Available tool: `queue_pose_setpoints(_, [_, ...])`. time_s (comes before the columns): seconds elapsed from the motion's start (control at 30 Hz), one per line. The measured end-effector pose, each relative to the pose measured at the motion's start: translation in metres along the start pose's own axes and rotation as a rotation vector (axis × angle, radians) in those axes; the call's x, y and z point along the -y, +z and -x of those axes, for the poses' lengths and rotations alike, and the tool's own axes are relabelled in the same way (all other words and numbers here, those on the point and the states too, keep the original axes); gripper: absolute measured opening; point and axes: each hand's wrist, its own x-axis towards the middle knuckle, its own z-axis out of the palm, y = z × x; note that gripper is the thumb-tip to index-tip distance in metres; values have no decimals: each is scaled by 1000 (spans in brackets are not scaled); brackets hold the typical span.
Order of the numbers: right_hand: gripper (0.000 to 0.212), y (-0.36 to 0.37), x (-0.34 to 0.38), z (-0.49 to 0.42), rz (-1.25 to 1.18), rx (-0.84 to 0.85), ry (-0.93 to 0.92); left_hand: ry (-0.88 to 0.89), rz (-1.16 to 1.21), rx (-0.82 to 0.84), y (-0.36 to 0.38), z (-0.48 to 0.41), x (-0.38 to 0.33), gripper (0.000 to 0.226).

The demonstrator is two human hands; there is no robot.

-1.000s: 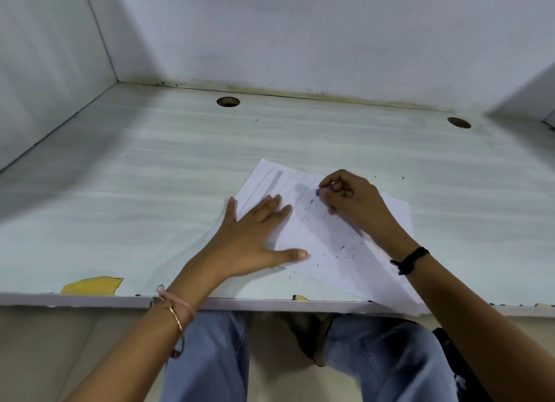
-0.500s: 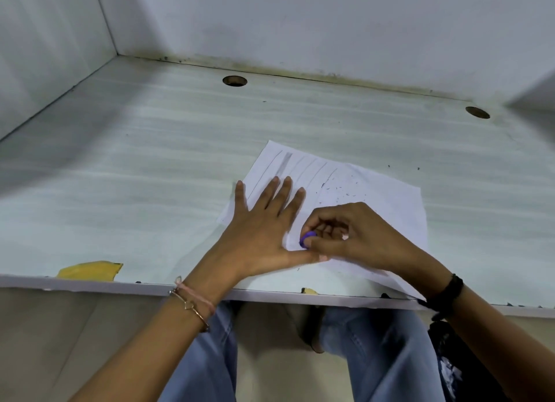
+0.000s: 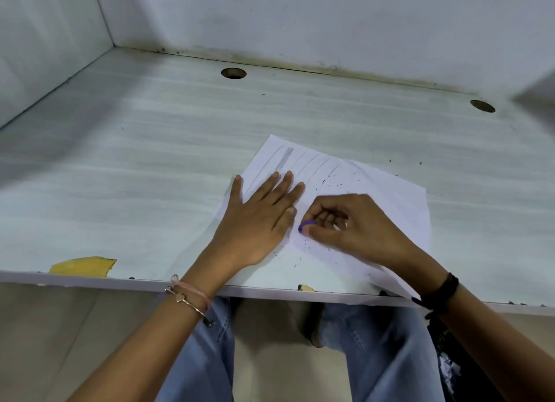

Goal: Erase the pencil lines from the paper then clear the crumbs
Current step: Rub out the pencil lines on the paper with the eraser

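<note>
A white sheet of paper (image 3: 390,191) is being shown lying at an angle on a pale, wood-grained desk (image 3: 150,176), close to the front edge. Its nearest corner is reaching that edge under the right wrist.

The sheet is being pressed flat by the left hand (image 3: 258,218), palm down. The fingers are being held straight and slightly spread over the left part of the page, and nothing is being gripped.

A small purple eraser (image 3: 306,224) is being pinched between the thumb and curled fingertips of the right hand (image 3: 354,227). It is being held against the paper, just beside the left forefinger.

Several slanted grey pencil lines (image 3: 312,166) are being shown at the far left corner of the sheet, just beyond the left fingertips.

Dark eraser crumbs (image 3: 336,182) are being shown scattered across the paper beyond the right hand and in front of both hands. A few are lying on the desk past the sheet.

A thin gold bracelet (image 3: 186,299) is being worn on the left wrist, and a black band (image 3: 441,290) on the right. A yellow chipped patch (image 3: 82,266) is being shown at the front left edge of the desk, and two round holes (image 3: 233,73) near its back.
</note>
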Motion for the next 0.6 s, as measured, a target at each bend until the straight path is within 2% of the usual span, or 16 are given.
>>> queue_pose_setpoints(0.1, [6,1,5,3,10,87,-19,3,-77,-14,2,0,1,52])
queue_pose_setpoints(0.23, [10,-3,1,-10,73,-91,16,2,-112,15,1,0,-1,51])
queue_pose_setpoints(0.37, [6,2,13,2,29,131,-33,-7,-113,-10,2,-1,-1,52])
queue_pose_setpoints(0.4, [7,0,12,1,48,119,-28,-4,-116,-17,3,0,0,54])
queue_pose_setpoints(0.5, [12,-6,4,-10,145,-84,-1,-5,-103,13,2,0,0,52])
queue_pose_setpoints(0.53, [12,-6,5,-11,151,-82,-10,-8,-97,14,1,0,-1,52])
queue_pose_setpoints(0.6, [9,-3,9,-6,122,60,-47,-9,-99,0,1,1,-2,52])
